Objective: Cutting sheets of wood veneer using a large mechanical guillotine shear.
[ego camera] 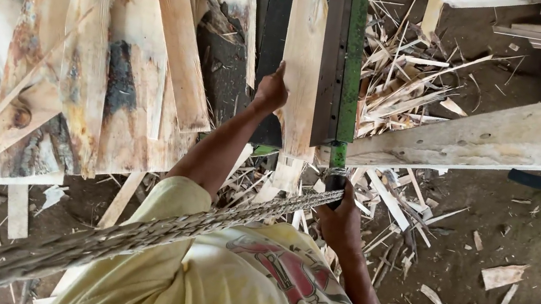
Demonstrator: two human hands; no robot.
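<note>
Pressing a pale wooden board (302, 56) against the machine, the left hand (270, 92) lies open-fingered; the right hand (340, 217) clenches the green lever (337, 157) near a braided rope (186, 229), board apparently mid-cut.

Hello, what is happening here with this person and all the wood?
A person in a yellow shirt stands at a dark machine frame with a green bar. The left hand presses on a pale upright plank against the frame. The right hand is closed on the lower end of the green bar, where a braided rope is tied. More planks lean at the left, and offcuts cover the dirt floor.
</note>
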